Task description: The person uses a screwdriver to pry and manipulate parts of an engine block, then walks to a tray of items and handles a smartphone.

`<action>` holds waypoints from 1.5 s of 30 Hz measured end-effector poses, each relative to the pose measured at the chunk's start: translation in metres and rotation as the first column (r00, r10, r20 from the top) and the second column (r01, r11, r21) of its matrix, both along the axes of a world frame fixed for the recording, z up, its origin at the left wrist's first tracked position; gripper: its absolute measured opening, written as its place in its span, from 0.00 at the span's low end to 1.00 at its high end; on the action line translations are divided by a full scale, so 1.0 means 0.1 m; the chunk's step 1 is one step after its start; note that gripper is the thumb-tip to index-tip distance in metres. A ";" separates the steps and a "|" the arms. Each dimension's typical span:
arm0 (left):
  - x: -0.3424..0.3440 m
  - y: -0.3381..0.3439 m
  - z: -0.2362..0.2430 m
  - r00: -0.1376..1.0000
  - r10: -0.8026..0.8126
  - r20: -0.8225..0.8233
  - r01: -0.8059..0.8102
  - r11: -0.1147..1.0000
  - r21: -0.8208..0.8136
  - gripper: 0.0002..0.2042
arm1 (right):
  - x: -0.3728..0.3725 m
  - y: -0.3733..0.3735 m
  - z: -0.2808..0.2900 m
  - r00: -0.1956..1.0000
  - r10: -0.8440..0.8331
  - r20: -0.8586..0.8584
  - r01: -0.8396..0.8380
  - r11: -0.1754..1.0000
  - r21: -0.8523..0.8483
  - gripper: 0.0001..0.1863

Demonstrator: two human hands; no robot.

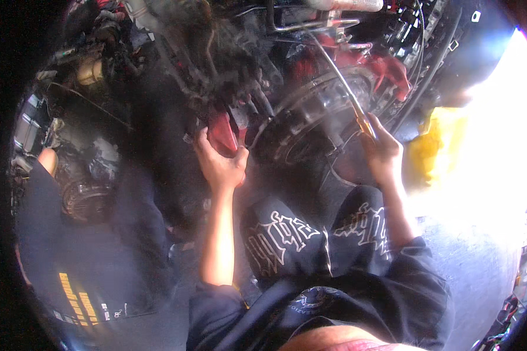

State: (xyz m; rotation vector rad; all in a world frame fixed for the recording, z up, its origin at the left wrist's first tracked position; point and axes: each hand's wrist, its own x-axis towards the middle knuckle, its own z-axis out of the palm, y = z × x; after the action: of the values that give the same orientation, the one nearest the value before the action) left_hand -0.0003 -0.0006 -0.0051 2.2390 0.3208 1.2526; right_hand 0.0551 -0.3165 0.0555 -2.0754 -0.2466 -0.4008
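My left hand (pixel 223 164) is closed round the lower end of a red wedge-shaped part (pixel 222 133), which reaches up into dark, dusty machinery. My right hand (pixel 384 151) grips a long thin metal tool with an amber handle (pixel 366 125), like a screwdriver. Its shaft slants up and to the left, with the far end among pipes and brackets. Between the hands stands a large round ribbed metal housing (pixel 304 117). A red casting (pixel 392 76) sits above it, left of the tool's tip being hard to make out in the glare and haze.
At the left, another person in a dark shirt (pixel 99 275) bends over a greasy machine part (pixel 85 199). A yellow object (pixel 442 140) stands right of my right hand, beside strong glare. Hoses and pipes (pixel 339 4) run overhead. My bent knees lie below the housing.
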 end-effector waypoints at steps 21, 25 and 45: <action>-0.03 -0.07 0.09 1.000 -0.014 0.028 0.014 1.000 -0.001 0.34 | 0.16 0.44 -0.16 0.991 0.127 -0.052 -0.116 0.978 0.175 0.26; -0.01 -0.11 0.10 0.999 -0.027 0.018 0.027 0.999 -0.032 0.35 | 0.24 0.47 -0.12 0.984 0.155 -0.082 -0.139 0.974 0.178 0.26; -0.01 -0.19 0.14 0.998 0.063 -0.012 -0.063 0.993 -0.101 0.39 | -0.13 0.63 0.11 0.790 0.578 -0.206 -0.317 0.671 0.670 0.23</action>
State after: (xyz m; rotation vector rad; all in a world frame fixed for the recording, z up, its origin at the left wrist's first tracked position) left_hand -0.0008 -0.0194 0.0092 2.1636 0.4517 1.2310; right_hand 0.0420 -0.2540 0.0664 -1.3327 -0.3311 0.2564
